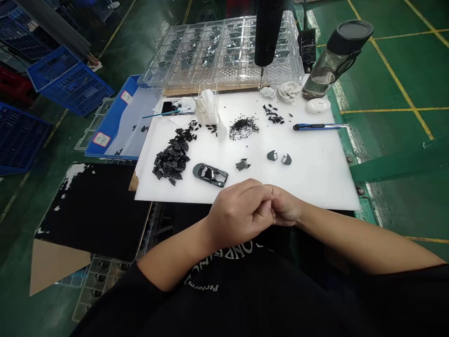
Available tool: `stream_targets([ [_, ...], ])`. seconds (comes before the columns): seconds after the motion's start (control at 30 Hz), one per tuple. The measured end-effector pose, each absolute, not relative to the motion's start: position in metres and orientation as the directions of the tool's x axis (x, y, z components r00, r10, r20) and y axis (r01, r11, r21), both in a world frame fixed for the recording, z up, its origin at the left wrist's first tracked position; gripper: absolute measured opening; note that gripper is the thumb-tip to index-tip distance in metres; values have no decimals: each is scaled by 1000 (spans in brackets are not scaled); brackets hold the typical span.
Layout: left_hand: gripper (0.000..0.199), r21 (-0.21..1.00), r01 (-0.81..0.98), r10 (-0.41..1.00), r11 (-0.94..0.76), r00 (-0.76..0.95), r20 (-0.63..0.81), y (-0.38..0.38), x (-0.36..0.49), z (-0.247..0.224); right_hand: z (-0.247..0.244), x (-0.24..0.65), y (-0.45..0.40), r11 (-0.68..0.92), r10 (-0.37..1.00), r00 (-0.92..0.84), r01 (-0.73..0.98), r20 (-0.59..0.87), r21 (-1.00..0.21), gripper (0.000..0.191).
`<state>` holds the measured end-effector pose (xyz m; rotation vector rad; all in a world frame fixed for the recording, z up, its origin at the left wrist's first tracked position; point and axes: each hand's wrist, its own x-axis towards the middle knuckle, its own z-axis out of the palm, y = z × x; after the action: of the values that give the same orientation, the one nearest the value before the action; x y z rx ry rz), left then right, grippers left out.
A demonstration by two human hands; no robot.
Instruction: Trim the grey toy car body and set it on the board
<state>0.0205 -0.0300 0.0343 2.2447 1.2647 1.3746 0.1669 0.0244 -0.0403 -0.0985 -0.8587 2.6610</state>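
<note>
From the head view, our left grip (240,215) and right grip (286,207) press together, holding nothing, at the bench's (315,187) near edge. The miniature model car (210,175) lies just ahead: likely light, stiff, and fragile in its small trim, best taken by the body sides. Black shards (171,157) crowd its left; more room lies right.

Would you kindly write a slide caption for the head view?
Left hand and right hand meet at a white board's edge, below a model car and loose black parts.

White board (308,180), probably plastic, with model car (210,175)
</note>
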Motion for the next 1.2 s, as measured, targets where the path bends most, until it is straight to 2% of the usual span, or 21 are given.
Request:
stream_targets([
  [0.13,16,621,500,770,-604,165,617,-30,18,34,-38,163,26,-768,322,-943,-314,86,-558,50],
  [0.23,18,601,501,754,-623,181,631,-31,18,34,-38,163,26,-773,323,-943,-313,82,-552,47],
  [0.4,11,545,569,755,-615,227,615,-31,19,35,-40,165,24,-773,354,-934,-318,43,-549,43],
  [0.6,14,543,564,735,-623,184,653,-32,18,36,-37,164,25,-784,359,-932,-325,39,-529,45],
  [0.73,17,476,591,714,-652,267,647,-33,14,39,-36,165,26,-802,353,-935,-313,19,-509,41],
  [0.87,12,379,667,709,-642,327,625,-33,12,39,-41,166,26,-812,382,-924,-329,-13,-482,38],
  [1.0,13,288,712,681,-641,353,641,-34,13,40,-41,166,21,-778,448,-892,-357,-59,-517,43],
  [1.07,13,306,712,695,-632,346,630,-34,15,39,-41,165,20,-748,476,-877,-360,-72,-558,48],
  [1.2,18,510,599,762,-617,295,576,-29,17,40,-43,164,24,-686,513,-856,-363,-65,-631,54],
])
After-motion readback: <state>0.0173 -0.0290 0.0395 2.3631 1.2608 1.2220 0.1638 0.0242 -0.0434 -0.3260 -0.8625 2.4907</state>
